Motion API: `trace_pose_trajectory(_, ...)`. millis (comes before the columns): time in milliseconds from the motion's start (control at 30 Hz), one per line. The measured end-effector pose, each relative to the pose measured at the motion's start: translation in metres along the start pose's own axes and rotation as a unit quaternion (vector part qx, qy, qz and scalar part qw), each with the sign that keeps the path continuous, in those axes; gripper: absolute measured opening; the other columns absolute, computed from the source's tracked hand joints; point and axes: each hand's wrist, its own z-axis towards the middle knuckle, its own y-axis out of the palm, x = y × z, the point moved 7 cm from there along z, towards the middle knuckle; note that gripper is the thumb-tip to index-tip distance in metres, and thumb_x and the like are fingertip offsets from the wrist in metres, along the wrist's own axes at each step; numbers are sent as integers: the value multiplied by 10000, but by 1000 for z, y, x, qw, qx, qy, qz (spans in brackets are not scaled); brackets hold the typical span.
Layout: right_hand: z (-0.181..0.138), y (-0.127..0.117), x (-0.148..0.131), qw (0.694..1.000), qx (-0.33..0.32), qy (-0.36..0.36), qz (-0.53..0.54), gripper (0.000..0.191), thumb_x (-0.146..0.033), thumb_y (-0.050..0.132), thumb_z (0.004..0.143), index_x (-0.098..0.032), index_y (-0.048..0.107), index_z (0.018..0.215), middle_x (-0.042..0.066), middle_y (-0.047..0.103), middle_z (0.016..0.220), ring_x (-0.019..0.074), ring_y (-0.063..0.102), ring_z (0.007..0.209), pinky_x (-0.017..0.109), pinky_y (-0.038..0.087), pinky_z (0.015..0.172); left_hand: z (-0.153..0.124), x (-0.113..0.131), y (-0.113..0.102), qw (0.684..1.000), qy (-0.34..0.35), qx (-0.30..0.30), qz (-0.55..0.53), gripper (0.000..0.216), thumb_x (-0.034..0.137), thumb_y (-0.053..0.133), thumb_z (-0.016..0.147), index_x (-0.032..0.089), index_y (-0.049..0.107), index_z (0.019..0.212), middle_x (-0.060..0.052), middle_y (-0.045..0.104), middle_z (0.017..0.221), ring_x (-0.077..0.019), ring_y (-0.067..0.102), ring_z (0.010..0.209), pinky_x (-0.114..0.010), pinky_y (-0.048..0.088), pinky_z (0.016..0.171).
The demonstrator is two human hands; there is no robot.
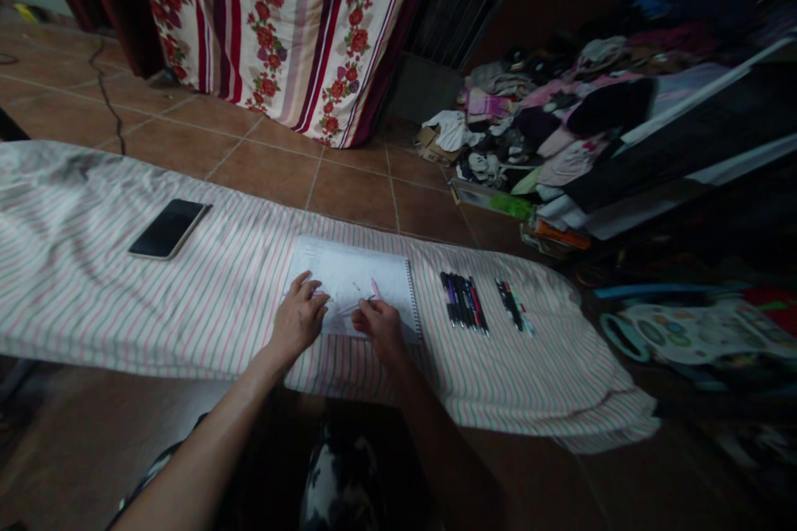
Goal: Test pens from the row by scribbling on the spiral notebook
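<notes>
The left hand [300, 317] lies open, its fingers flat on a spiral notebook [352, 275] on the striped cloth [124, 299]. The right hand [379, 330] has a closed grip on a pink-topped pen [375, 289] over the page. Two bunches of pens [464, 303] lie on the right of the notebook, not yet taken up.

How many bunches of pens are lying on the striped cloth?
2: a larger bunch of pens just right of the spiral notepad, and a smaller bunch of pens further right. Neither touches the notepad.
</notes>
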Motion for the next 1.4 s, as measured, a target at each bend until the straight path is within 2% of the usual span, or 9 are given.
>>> trace_pose_trajectory(167, 1, -2, -3, 999, -1, 19, -31, 172, -219, 668, 652, -120, 557, 565, 1, 593, 435, 91, 535, 340, 168, 416, 318, 1, 1, 0, 1000, 0, 1, 13, 192, 145, 491, 799, 182, 666, 870, -94, 586, 1018, -285, 377, 1177, -464, 434, 926)
trace_pose_trajectory(333, 0, -1, -5, 999, -9, 21, -35, 170, -223, 646, 672, -121, 554, 572, 7, 598, 446, 91, 553, 367, 175, 445, 362, 0, 3, 1, 1000, 4, 0, 19, 204, 166, 466, 816, 176, 660, 879, -99, 578, 1028, -288, 380, 1177, -462, 437, 918)
trace_pose_trajectory(500, -7, -2, -6, 1000, -18, -5, -23, 185, -279, 671, 626, -136, 554, 620, -5, 612, 495, 101, 575, 410, 204, 481, 416, -1, 1, 5, 1000, 6, -5, 30, 300, 75, 422, 793, 186, 624, 985, -90, 580, 1046, -278, 381, 1177, -470, 436, 912)
trace_pose_trajectory(667, -17, -8, -11, 999, -14, -42, -25, 220, -338, 653, 625, -137, 571, 663, -6, 619, 536, 106, 577, 425, 215, 483, 416, 0, -2, 5, 999, 19, -10, 40, 387, 8, 409, 751, 167, 599, 1048, -85, 598, 1033, -255, 407, 1144, -460, 389, 971)
trace_pose_trajectory(833, -24, -19, -14, 997, -2, -72, -35, 229, -353, 633, 647, -137, 579, 699, 4, 630, 579, 113, 588, 448, 222, 491, 424, 1, -14, -3, 999, -19, 1, 40, 321, 50, 424, 786, 168, 624, 1008, -86, 607, 1015, -256, 397, 1140, -436, 396, 962)
trace_pose_trajectory(967, -27, -27, -11, 995, 6, -92, -43, 248, -375, 625, 657, -137, 581, 713, 14, 634, 595, 118, 591, 457, 219, 488, 424, -1, -21, -10, 997, -54, 13, 46, 248, 95, 439, 806, 163, 651, 915, -91, 610, 963, -257, 426, 1080, -400, 446, 882)
trace_pose_trajectory(1167, -33, -34, -7, 992, 10, -105, -73, 284, -409, 614, 672, -130, 588, 719, 30, 641, 616, 124, 586, 460, 240, 494, 439, 2, -19, -21, 992, -107, 23, 66, 249, 178, 406, 847, 181, 654, 850, -88, 589, 813, -237, 490, 889, -353, 469, 716)
trace_pose_trajectory(1267, -34, -37, -7, 992, 15, -103, -74, 287, -410, 619, 668, -130, 588, 719, 27, 636, 612, 123, 582, 454, 239, 487, 432, 5, -16, -25, 989, -124, 26, 72, 238, 235, 417, 850, 195, 652, 858, -86, 589, 805, -243, 487, 869, -360, 455, 699)
trace_pose_trajectory(1400, -35, -38, -6, 992, 10, -104, -72, 289, -413, 613, 680, -130, 583, 725, 26, 633, 620, 123, 585, 471, 240, 490, 442, 6, -15, -27, 990, -123, 20, 66, 231, 227, 425, 843, 200, 651, 882, -81, 594, 821, -235, 490, 873, -346, 450, 708)
